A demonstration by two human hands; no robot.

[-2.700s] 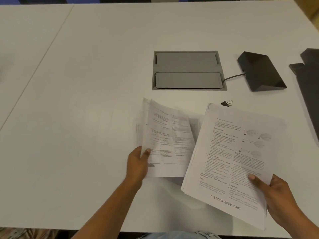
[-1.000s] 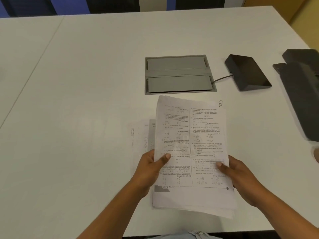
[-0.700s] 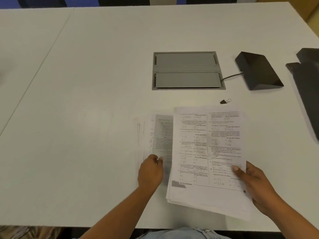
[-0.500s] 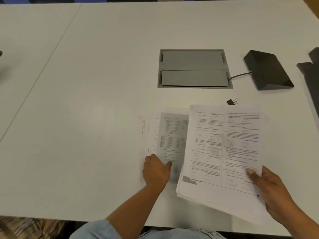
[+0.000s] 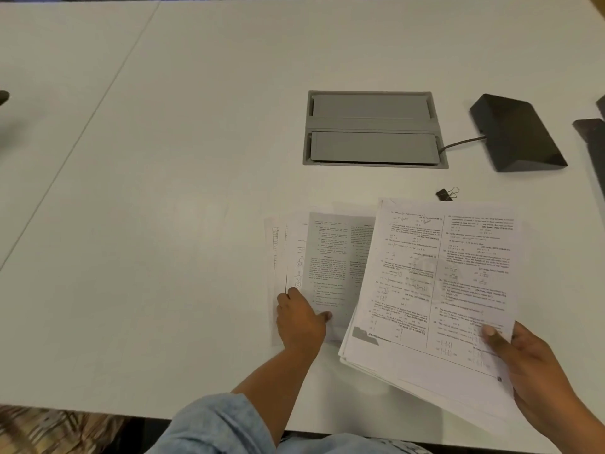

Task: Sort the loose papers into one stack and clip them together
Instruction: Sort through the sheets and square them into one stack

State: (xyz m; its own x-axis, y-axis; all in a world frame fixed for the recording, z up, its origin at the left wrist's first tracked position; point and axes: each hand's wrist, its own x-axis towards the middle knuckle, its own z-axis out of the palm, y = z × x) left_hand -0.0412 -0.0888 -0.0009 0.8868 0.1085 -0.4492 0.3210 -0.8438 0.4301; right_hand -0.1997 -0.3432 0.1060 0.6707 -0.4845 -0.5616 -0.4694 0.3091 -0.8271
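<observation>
Right hand [image 5: 530, 365]: grips the stack [image 5: 435, 290] by its near right corner, thumb on top.
Left hand [image 5: 299, 319]: lies on the loose sheets [image 5: 327, 257], fingers bent, thumb on the grey top one; whether it has pinched a sheet, I cannot tell.
Stack: by the near edge of the table [image 5: 163, 158], right of middle, its left side overlapping the loose sheets.
Loose sheets: a few, fanned flat just left of the stack.
Clip [image 5: 447, 194]: on the table just past the stack's far edge (untouched).
Change: a second ago both hands held the stack; now the right alone has it, shifted rightward, and the left has dropped to the loose sheets.
Meaning: probably the last sheets are being gathered; squaring and clipping remain.
</observation>
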